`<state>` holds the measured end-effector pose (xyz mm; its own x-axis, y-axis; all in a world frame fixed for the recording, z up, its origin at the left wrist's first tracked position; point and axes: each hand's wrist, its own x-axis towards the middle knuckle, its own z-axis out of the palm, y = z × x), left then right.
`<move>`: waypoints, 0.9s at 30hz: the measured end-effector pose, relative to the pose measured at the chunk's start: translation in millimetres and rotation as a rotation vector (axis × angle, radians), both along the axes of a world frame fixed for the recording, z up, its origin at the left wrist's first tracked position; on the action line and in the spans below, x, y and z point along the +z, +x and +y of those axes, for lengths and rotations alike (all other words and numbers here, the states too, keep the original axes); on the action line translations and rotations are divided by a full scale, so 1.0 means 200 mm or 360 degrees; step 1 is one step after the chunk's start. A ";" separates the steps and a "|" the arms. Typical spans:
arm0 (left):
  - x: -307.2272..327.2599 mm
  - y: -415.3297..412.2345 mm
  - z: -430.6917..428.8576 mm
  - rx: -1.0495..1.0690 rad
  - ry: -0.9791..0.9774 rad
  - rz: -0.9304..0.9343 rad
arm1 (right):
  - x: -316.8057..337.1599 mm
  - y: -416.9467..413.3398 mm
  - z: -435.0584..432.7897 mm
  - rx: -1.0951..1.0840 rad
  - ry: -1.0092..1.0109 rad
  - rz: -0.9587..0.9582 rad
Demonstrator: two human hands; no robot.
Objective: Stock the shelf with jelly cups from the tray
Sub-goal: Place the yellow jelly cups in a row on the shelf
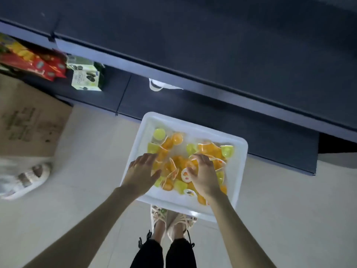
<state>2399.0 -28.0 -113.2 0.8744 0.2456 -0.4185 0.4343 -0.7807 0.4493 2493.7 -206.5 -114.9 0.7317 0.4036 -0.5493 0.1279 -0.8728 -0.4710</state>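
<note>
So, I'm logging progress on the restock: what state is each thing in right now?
tray: on the floor before the shelf, partly filled.
jelly cups: orange and green, jumbled loose in the tray.
left hand: open, fingers resting on cups.
right hand: fingers curled round orange cups.
shelf: holds snack packs at its left end.

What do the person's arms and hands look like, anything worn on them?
No sleeves show: the left arm and right arm are bare to the frame edge. The left hand and right hand wear no gloves; no watch, bracelet or ring is visible, though the picture is soft.
</note>
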 end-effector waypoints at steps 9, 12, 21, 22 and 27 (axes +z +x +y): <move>-0.66 0.02 -0.01 0.0638 -0.0212 0.0169 | -0.65 -0.10 -0.11 -0.0182 -0.0120 0.0223; -0.77 0.06 -0.03 0.0769 -0.0255 0.0127 | -0.76 -0.14 -0.12 -0.0227 -0.0165 0.0147; -0.87 0.18 -0.04 0.1045 -0.0279 0.0167 | -0.84 -0.16 -0.08 -0.0470 -0.0098 0.0165; -0.87 0.19 -0.04 0.1029 -0.0263 0.0187 | -0.84 -0.16 -0.07 -0.0472 -0.0087 0.0156; -0.90 0.23 -0.04 0.1040 -0.0322 0.0137 | -0.86 -0.17 -0.07 -0.0532 0.0019 0.0123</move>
<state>2445.4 -35.1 -293.0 0.5350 0.6206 -0.5732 0.8281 -0.2507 0.5014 2459.5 -220.4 -286.6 0.7809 0.1554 -0.6050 -0.2008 -0.8547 -0.4787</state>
